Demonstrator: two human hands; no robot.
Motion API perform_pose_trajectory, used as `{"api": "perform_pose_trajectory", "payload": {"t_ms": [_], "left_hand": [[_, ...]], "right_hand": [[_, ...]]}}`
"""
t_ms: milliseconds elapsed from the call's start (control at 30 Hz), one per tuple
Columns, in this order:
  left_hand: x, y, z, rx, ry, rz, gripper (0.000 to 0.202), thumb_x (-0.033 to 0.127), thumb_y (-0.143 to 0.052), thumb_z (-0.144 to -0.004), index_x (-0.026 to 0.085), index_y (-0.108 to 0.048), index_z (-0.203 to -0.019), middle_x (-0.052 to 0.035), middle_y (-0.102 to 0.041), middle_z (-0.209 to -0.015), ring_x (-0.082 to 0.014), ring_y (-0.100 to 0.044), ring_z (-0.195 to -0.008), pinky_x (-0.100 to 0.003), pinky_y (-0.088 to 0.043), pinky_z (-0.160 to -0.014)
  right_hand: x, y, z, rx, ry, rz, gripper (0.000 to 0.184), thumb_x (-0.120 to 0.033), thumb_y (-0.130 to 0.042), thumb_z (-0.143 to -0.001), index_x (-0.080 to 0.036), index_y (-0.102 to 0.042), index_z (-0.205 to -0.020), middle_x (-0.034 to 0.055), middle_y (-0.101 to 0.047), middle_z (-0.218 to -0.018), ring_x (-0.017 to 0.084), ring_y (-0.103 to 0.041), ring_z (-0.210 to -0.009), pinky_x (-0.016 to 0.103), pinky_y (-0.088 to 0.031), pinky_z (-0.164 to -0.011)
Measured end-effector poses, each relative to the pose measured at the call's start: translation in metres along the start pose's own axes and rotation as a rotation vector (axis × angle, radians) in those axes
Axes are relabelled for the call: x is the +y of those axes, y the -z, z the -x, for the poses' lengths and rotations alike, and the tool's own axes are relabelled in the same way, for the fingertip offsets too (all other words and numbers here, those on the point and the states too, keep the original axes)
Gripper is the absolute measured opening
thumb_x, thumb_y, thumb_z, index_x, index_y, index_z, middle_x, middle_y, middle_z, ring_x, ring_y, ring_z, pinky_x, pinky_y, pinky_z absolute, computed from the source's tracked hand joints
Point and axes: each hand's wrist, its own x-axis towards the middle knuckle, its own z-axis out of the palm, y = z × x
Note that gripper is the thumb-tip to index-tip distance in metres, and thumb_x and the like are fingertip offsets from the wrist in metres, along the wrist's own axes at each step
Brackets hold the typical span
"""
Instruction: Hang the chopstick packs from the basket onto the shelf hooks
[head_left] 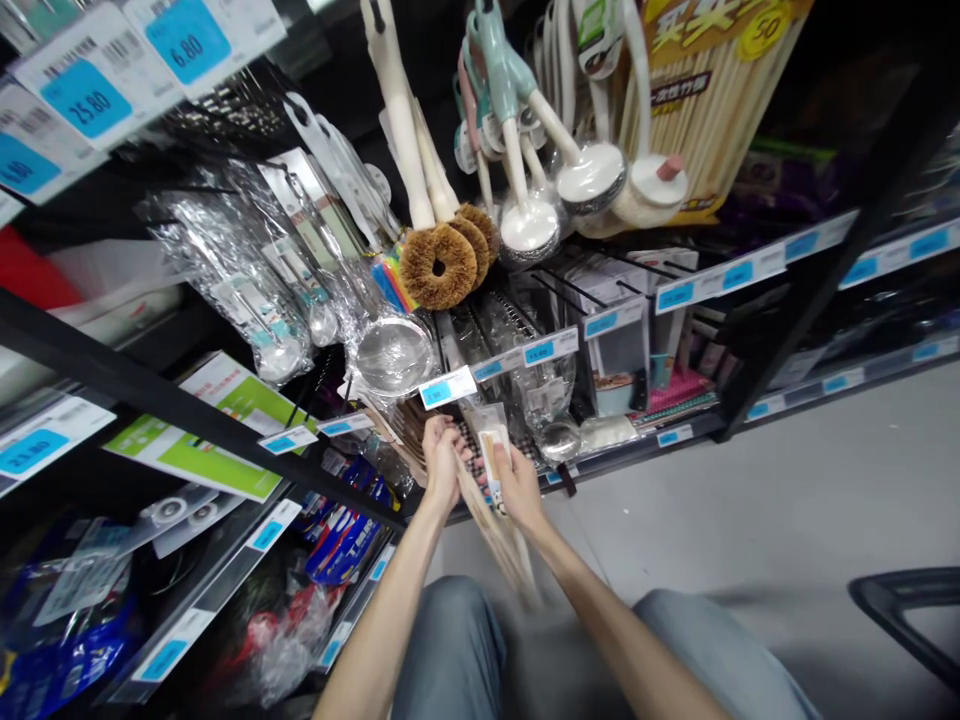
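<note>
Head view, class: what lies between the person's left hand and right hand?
A clear packet of pale wooden sticks sits between the left hand and right hand, shown in the head view.

Grey-blue denim trousers [450, 650] are worn, seen at both knees, with the cloth slightly faded. The forearms [390, 600] are left bare along the whole length shown, down to the left hand [442, 455] and the right hand [519, 487].
</note>
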Motion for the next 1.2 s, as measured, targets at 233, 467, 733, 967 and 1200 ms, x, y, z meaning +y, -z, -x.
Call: {"api": "perform_pose_trajectory", "payload": {"t_ms": [233, 467, 733, 967, 1200], "left_hand": [[0.016, 0.014, -0.004, -0.204, -0.052, -0.300, 0.039, 0.039, -0.078, -0.072, 0.014, -0.064, -0.099, 0.0012, -0.055, -0.075, -0.0057, -0.041, -0.048, -0.017, -0.037, -0.040], [0.009, 0.013, -0.009, -0.134, -0.035, -0.207, 0.032, 0.032, -0.080, -0.066, 0.015, -0.060, -0.084, 0.0026, -0.055, -0.068, -0.0087, -0.047, -0.051, -0.017, -0.038, -0.041], [0.014, 0.011, -0.009, -0.152, -0.009, -0.216, 0.032, 0.034, -0.081, -0.064, 0.016, -0.056, -0.074, 0.0040, -0.051, -0.061, -0.0062, -0.040, -0.043, -0.018, -0.034, -0.037], [0.011, 0.011, -0.012, -0.184, -0.037, -0.273, 0.035, 0.037, -0.081, -0.065, 0.016, -0.055, -0.073, 0.0042, -0.048, -0.061, -0.0074, -0.041, -0.047, -0.017, -0.034, -0.038], [0.014, 0.014, -0.028, -0.173, -0.100, -0.252, 0.035, 0.041, -0.082, -0.065, 0.012, -0.065, -0.075, 0.0011, -0.055, -0.060, -0.0085, -0.043, -0.046, -0.019, -0.036, -0.040]], "right_hand": [[0.005, -0.007, 0.003, -0.141, -0.029, -0.105, 0.054, -0.071, -0.049, -0.087, -0.019, -0.061, -0.094, 0.0019, -0.065, -0.069, 0.014, -0.057, -0.048, 0.024, -0.047, -0.041], [0.000, -0.010, 0.003, -0.211, -0.113, -0.148, 0.057, -0.076, -0.053, -0.082, -0.020, -0.061, -0.089, -0.0001, -0.060, -0.056, 0.016, -0.055, -0.042, 0.026, -0.046, -0.039], [-0.006, -0.005, -0.011, -0.144, 0.020, -0.091, 0.043, -0.062, -0.061, -0.084, -0.021, -0.062, -0.097, 0.0046, -0.071, -0.086, 0.019, -0.066, -0.066, 0.029, -0.056, -0.058], [-0.022, -0.001, -0.033, -0.024, 0.250, -0.019, 0.029, -0.045, -0.066, -0.085, -0.018, -0.070, -0.094, 0.0059, -0.073, -0.093, 0.020, -0.066, -0.087, 0.029, -0.051, -0.082], [-0.032, -0.007, -0.055, -0.050, 0.270, 0.013, 0.031, -0.047, -0.068, -0.081, -0.016, -0.072, -0.085, 0.0061, -0.073, -0.086, 0.021, -0.065, -0.082, 0.031, -0.051, -0.079]]}}
